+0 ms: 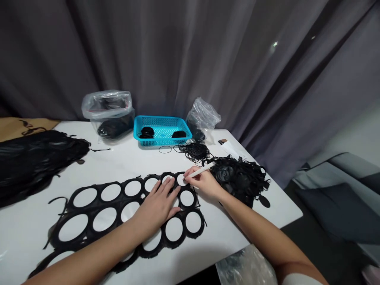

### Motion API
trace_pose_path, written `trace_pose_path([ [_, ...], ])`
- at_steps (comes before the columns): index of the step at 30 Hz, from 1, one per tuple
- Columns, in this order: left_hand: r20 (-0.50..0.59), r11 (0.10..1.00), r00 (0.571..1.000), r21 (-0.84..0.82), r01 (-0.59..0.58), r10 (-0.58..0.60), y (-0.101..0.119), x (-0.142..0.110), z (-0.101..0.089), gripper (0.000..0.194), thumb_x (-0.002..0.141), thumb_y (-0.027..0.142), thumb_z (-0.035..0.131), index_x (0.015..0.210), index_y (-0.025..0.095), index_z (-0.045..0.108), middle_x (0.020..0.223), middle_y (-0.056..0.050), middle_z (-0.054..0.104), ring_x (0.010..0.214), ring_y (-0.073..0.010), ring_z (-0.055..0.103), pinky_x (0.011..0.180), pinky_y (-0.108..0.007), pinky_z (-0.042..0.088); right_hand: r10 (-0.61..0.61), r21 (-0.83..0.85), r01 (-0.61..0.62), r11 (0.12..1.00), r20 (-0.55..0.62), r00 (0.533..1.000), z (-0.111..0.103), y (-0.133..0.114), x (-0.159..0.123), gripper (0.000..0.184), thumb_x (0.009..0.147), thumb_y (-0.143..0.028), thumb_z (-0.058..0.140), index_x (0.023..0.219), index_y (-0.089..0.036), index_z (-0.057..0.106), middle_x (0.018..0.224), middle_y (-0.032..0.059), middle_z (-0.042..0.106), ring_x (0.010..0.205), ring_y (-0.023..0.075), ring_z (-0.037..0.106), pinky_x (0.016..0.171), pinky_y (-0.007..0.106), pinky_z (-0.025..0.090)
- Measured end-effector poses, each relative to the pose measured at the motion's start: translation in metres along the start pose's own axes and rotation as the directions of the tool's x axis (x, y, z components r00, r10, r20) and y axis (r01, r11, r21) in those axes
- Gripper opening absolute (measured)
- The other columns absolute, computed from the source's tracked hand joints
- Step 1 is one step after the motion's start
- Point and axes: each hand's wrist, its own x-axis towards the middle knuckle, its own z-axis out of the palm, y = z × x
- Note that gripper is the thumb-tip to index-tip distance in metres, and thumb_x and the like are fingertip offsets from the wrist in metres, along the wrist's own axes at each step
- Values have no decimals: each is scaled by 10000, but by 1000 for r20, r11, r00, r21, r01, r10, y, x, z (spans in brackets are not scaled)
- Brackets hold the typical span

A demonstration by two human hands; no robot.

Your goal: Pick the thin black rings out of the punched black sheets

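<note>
A black sheet (86, 210) with rows of large round holes lies on the white table, which shows through the holes. My left hand (157, 204) rests flat on its middle, fingers spread and pressing on the strips between holes. In my right hand (206, 184) is a slim white pen-shaped tool (202, 170), pinched near its lower end. Its tip is at the far right hole of the back row, hidden by my fingers. Just behind my right hand lies a tangle of thin black rings (196, 151). A heap of black scraps (242, 178) sits right beside that hand.
A blue basket (162, 142) with black bundles stands at the back, between an open clear bag (107, 113) and a smaller clear bag (204, 114). A large black bundle (32, 162) covers the left side. The table's right edge (285, 196) lies beyond the scraps.
</note>
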Motion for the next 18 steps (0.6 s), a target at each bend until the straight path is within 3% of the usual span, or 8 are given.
trace_pose_path([
  [8,68,994,997,105,37,-44,3,-3,1,527,968,434,568,1445,217,510,1589,-154,379,1488,-427,253,1145,-683,254,-26,-87,27,996,21,999,5,9,-5,112,846,-279,665,786,-191,630,964,55,701,857,186,626,796,329,464],
  [18,90,994,996,105,7,-16,4,-3,2,540,980,420,550,1481,233,478,1542,-111,467,1466,-430,305,1161,-653,233,-61,-118,65,991,38,997,5,10,-2,142,853,-241,660,733,-198,598,928,41,671,871,183,613,806,322,453],
])
